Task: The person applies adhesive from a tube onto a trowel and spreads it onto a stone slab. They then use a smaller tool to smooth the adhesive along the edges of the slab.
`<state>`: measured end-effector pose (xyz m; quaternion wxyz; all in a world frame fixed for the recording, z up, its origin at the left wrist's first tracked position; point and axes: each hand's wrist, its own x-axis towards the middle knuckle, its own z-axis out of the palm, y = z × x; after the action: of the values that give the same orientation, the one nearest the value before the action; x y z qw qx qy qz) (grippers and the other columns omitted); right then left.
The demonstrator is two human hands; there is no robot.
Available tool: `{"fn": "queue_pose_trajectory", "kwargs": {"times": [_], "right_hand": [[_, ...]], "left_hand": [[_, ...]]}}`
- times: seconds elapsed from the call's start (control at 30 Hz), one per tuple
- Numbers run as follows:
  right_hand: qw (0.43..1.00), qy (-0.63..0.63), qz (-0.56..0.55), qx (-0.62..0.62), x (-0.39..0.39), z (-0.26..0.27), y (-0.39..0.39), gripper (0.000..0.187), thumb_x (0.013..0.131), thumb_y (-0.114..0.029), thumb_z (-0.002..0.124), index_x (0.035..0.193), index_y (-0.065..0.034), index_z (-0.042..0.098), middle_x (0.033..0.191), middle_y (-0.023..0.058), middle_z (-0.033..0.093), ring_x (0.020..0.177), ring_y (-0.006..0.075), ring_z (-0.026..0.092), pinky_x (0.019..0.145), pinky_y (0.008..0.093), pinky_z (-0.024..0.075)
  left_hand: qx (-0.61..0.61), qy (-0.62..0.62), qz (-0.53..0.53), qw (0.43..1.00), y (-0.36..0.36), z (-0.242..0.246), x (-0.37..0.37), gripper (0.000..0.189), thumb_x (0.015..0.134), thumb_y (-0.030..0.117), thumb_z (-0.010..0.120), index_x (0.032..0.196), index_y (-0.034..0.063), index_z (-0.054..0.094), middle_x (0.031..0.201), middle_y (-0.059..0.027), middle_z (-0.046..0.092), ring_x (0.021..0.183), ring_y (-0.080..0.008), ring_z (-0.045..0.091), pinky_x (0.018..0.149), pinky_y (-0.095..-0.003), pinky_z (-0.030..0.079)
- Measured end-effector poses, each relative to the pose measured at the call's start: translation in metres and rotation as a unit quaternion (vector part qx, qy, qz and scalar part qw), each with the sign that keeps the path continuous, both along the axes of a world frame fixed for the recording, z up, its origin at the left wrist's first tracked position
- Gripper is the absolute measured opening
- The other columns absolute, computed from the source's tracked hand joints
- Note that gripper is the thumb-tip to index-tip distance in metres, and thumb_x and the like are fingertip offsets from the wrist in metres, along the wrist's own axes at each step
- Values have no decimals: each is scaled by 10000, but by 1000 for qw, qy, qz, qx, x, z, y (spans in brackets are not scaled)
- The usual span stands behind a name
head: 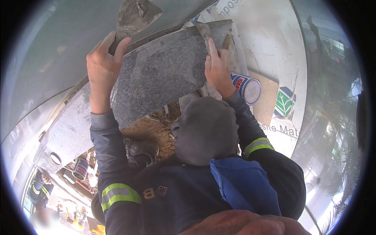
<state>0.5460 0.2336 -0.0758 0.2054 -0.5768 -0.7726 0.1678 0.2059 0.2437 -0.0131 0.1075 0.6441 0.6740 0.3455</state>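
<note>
My left hand point(105, 63) grips a wide putty knife point(129, 25) whose blade points up and away from me. A small lump of greyish paste point(140, 8) sits on that blade. My right hand point(218, 69) holds a narrower putty knife point(203, 29), index finger stretched along it. Its blade is over the right end of a speckled grey stone slab point(161, 70); whether it touches the stone cannot be told. The slab runs from the upper right to the lower left, where it has an oval hole point(55, 158).
Right of my right hand lies a tin can point(252, 91) beside a thin board point(265, 102), on printed white sheeting point(276, 53). Another can point(80, 169) and tools lie under the slab's left end. A co-worker point(41, 188) is at lower left. My boot point(142, 151) rests on dusty ground.
</note>
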Motion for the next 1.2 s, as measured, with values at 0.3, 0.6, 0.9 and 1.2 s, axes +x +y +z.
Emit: {"fn": "queue_pose_trajectory", "kwargs": {"times": [0.3,0.6,0.9,1.2], "right_hand": [[997,-11,38,-71,8,-15,-5,656,995,-95,570,1609,-38,346,1115,302,471,975,466,544,905,506,477],[990,23,45,-130,22,27,-5,590,1012,-100,533,1581,-15,404,1137,288,551,1030,440,571,949,459,471],[993,19,4,-112,-11,7,-8,587,1014,-143,545,1569,-13,406,1116,321,535,945,479,590,931,509,488],[984,75,92,-134,-9,35,-2,588,1004,-143,558,1557,-6,415,1059,290,526,911,419,595,870,458,508]], "left_hand": [[4,-10,-11,1000,0,-4,-3,415,902,286,829,1145,-41,753,839,-199,742,697,-286,731,661,-355,558],[8,-5,-8,1000,0,-3,3,419,905,300,827,1156,-27,753,851,-196,744,712,-281,739,666,-357,559],[23,-4,-16,1000,-1,-1,7,381,907,293,825,1123,-13,757,849,-180,742,719,-280,731,670,-366,559],[9,-4,-10,1000,-3,3,11,353,911,288,823,1106,0,761,830,-173,733,709,-282,724,675,-360,557]]}}
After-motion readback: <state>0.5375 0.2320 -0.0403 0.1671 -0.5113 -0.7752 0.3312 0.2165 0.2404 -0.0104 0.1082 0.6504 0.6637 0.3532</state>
